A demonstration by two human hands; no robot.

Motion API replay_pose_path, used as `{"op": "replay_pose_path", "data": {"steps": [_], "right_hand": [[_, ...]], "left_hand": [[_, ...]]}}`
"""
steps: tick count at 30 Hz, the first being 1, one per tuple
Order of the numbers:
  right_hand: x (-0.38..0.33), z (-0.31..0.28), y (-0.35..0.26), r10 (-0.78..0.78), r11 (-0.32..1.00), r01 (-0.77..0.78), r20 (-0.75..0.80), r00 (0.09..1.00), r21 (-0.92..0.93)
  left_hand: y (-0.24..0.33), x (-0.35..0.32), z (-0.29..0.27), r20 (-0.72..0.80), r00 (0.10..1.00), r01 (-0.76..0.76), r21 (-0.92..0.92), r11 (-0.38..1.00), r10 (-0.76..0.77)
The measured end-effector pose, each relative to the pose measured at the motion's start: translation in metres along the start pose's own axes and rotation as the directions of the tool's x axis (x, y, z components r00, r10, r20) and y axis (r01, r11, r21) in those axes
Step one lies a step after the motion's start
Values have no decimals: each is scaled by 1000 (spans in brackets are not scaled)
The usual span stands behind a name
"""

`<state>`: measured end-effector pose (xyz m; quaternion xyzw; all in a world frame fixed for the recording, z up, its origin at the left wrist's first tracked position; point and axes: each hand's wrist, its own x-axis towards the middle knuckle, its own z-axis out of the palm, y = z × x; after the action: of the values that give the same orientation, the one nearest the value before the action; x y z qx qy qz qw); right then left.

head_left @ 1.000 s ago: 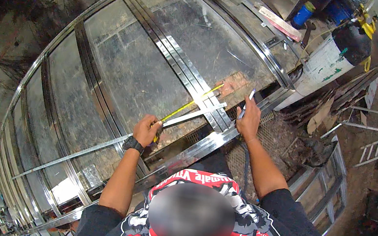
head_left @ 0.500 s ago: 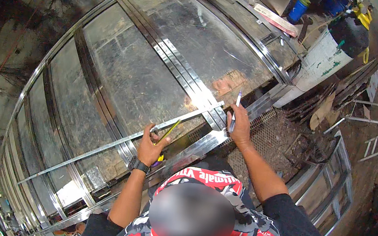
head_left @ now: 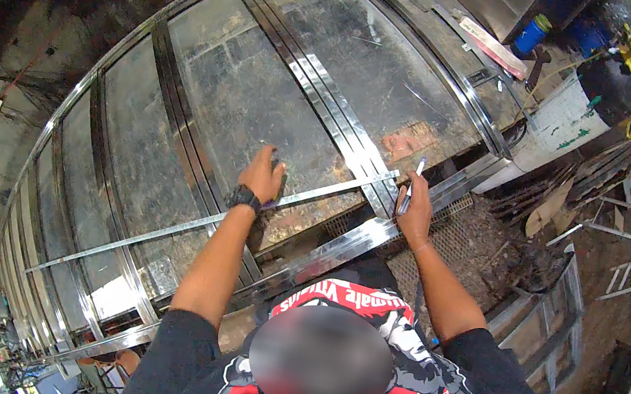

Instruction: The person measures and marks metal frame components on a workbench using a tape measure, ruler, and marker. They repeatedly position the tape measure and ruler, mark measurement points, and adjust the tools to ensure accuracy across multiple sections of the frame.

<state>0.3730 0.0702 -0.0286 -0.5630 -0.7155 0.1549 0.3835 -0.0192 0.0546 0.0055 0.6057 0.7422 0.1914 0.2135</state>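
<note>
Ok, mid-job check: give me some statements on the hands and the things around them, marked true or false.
1. The right hand holds a pen. True.
2. The watch is on the right arm. False: it is on the left arm.
3. A long thin metal strip lies across metal bars. True.
4. The blue container stands left of both hands. False: it is to their right.
5. The cylinder's body is white. True.
</note>
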Motion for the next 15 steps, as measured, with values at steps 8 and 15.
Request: {"op": "replay_pose_path", "data": {"steps": [8,15], "right_hand": [[5,-10,-13,61,998,-61,64,996,-3],[9,-18,-6,180,974,-186,52,982,127]], "left_hand": [[-28,47,38,25,997,-80,216,973,76],[44,18,46,-133,921,-361,66,930,367]]}}
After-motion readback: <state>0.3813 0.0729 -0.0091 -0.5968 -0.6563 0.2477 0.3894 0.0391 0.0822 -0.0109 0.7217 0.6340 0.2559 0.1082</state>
